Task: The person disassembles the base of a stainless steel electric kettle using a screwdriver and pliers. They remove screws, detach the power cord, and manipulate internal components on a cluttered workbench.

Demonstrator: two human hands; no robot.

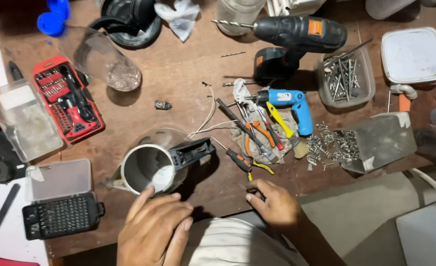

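Many tools clutter the brown wooden workbench [178,74] under both hands.

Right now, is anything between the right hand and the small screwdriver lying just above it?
Nothing visible. The right hand rests on the bare wooden table, and the small screwdriver lies just beyond its fingertips with open tabletop between. The left hand is at the metal kettle, off to the side.

**The person's own body, seen from the head**

Two bare hands are shown, left hand [154,229] and right hand [272,202]; no gloves, rings or watch are seen. The forearms are unsleeved. Light grey, slightly creased cloth is worn over the lap.
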